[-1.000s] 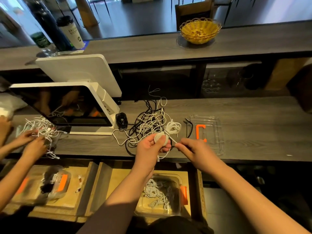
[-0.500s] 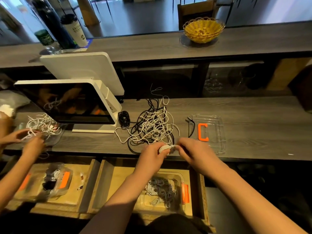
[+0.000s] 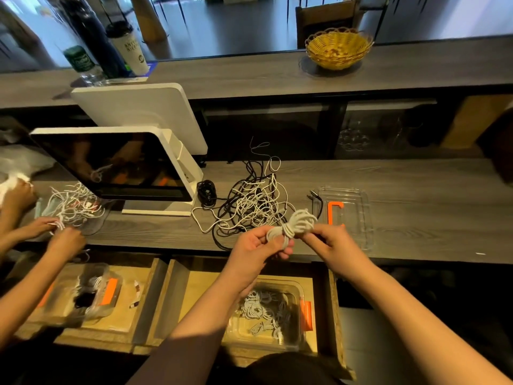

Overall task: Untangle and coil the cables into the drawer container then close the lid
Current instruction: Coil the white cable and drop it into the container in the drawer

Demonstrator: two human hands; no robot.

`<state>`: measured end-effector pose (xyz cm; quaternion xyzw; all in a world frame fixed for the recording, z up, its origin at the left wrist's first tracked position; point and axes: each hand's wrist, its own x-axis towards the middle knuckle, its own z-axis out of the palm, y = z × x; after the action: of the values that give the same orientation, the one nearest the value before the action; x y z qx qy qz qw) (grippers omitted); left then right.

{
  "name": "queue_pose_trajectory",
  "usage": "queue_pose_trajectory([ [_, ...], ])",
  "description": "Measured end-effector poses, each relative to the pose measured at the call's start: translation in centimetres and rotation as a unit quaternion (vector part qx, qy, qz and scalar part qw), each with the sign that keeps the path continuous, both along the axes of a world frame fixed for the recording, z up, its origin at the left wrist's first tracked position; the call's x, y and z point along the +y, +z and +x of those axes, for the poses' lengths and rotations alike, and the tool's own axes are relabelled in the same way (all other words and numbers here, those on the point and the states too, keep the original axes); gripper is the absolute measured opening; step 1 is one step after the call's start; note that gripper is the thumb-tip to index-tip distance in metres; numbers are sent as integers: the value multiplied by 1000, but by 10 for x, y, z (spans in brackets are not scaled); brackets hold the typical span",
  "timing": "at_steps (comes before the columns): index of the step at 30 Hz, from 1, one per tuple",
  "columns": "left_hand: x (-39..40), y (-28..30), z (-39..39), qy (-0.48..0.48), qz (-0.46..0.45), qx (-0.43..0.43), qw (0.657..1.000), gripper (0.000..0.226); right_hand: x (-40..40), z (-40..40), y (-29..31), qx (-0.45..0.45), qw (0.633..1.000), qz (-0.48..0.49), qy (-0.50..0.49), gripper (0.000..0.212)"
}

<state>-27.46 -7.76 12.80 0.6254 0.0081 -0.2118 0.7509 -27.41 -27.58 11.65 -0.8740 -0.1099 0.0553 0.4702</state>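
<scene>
- Two hands meet over the counter's [image 3: 416, 190] front edge in the head view: the left hand [image 3: 256, 247] and right hand [image 3: 330, 243] each pinch an end of a coiled white cable bundle [image 3: 294, 225].
- Just behind the bundle lies a tangle of black and white cables [image 3: 249, 202], beside a white monitor [image 3: 116, 162].
- Clear lid [image 3: 358, 215] with an orange clip rests right of the tangle.
- Below, the open drawer's [image 3: 331, 307] clear container [image 3: 294, 343] holds coiled cables.
</scene>
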Motion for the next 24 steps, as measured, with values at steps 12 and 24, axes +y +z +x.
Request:
queue_pose_trajectory([
  [12, -2, -21, -3, 171, 152, -19, 973, 11, 32, -23, 8, 36, 998, 54, 23, 8],
  [24, 19, -15, 3, -33, 307, -83, 948, 25, 36, -12, 30, -71, 986, -101, 114, 22],
])
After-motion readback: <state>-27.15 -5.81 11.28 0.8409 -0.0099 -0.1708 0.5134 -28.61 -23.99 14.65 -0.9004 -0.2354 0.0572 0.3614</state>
